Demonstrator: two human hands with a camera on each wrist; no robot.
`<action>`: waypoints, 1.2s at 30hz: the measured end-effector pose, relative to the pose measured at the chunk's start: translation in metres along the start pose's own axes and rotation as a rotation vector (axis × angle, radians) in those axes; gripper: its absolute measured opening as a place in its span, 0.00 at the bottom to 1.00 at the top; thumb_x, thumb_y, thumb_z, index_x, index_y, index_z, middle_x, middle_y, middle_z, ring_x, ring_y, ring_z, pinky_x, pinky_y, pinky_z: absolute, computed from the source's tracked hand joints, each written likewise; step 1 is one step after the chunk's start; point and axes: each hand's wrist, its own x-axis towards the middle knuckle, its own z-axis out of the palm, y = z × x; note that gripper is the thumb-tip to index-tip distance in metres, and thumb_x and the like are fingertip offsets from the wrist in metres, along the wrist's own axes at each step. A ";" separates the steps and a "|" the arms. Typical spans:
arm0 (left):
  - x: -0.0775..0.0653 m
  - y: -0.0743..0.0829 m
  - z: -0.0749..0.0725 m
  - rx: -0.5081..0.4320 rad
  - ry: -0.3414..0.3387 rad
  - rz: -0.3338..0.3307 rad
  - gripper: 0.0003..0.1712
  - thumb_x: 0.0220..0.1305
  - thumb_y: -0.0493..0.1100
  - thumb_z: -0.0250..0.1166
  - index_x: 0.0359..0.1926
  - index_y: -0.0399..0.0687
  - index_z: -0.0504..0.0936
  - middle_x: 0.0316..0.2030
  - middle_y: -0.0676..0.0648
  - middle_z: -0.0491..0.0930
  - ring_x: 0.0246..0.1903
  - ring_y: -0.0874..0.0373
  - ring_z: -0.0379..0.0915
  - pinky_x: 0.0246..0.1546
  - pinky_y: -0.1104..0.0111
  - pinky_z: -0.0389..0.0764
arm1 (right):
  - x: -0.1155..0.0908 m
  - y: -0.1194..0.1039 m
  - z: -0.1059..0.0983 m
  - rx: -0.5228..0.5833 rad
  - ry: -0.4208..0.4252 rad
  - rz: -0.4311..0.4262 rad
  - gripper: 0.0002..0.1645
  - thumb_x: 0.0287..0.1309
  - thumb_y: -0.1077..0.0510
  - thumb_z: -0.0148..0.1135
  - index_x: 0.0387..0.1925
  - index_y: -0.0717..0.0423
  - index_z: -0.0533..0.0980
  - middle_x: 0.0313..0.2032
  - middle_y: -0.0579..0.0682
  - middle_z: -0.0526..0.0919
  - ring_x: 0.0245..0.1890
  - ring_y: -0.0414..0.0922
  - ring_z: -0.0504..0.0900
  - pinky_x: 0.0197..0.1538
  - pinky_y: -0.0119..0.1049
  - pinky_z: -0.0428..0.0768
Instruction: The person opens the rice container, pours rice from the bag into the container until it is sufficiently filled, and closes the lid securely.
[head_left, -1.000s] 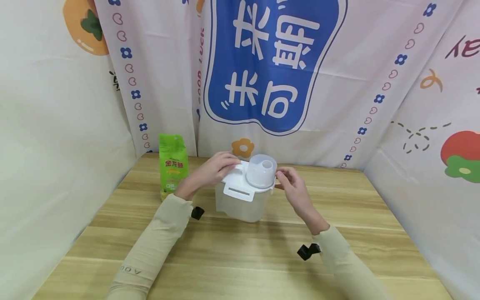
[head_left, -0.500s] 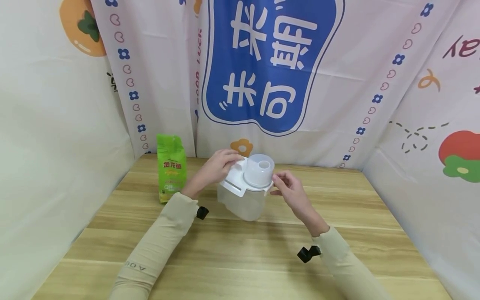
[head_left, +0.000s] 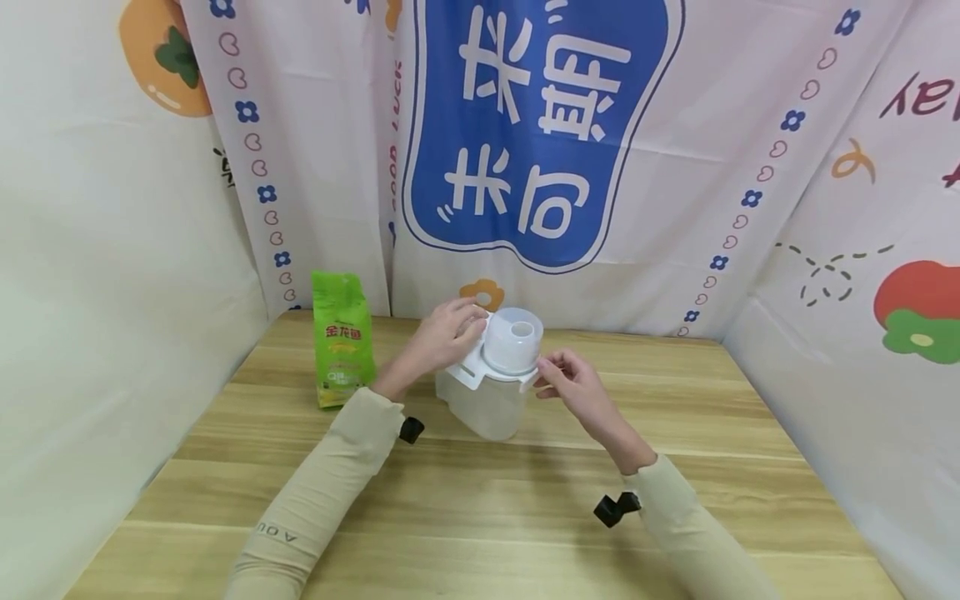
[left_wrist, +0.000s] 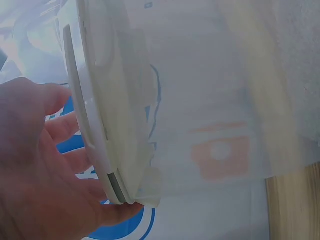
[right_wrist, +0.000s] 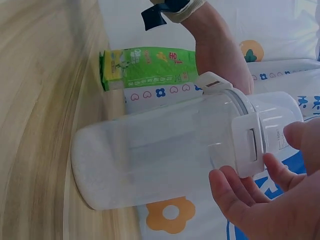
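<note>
Steady the container (head_left: 483, 410) with the left hand (head_left: 447, 335), its fingers gripping the left of the white lid (head_left: 474, 365), and work the clasp (right_wrist: 241, 150) gently; whether the right hand (head_left: 577, 387) pinches that or merely touches it is unclear. The translucent container stands far-centre on the table (head_left: 465, 517), right of the green bag (head_left: 342, 343).

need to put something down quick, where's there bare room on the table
Bare tabletop lies in front of the container, between the left sleeve and right sleeve, and right of the right grip toward the tabletop's right edge. Crowded: back left to middle, where the green bag, left grip and container bunch together.
</note>
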 end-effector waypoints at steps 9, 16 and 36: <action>-0.003 0.001 0.002 0.051 -0.033 -0.001 0.23 0.73 0.53 0.52 0.63 0.51 0.74 0.73 0.42 0.60 0.73 0.39 0.52 0.70 0.37 0.55 | 0.009 0.001 -0.011 -0.016 -0.063 0.033 0.17 0.68 0.54 0.59 0.45 0.66 0.71 0.36 0.50 0.78 0.40 0.51 0.83 0.42 0.36 0.86; -0.003 -0.001 0.005 0.078 -0.026 0.014 0.23 0.72 0.52 0.53 0.63 0.52 0.73 0.73 0.42 0.59 0.72 0.38 0.52 0.70 0.38 0.55 | 0.014 0.000 -0.016 0.037 -0.095 0.089 0.16 0.68 0.57 0.59 0.47 0.67 0.70 0.36 0.49 0.79 0.36 0.45 0.84 0.43 0.36 0.86; -0.004 -0.003 0.006 0.092 -0.018 0.024 0.23 0.72 0.52 0.52 0.64 0.53 0.72 0.73 0.42 0.59 0.72 0.38 0.52 0.69 0.38 0.56 | 0.026 0.013 -0.025 0.136 -0.184 0.127 0.04 0.70 0.61 0.55 0.39 0.55 0.76 0.33 0.45 0.80 0.28 0.40 0.81 0.40 0.32 0.85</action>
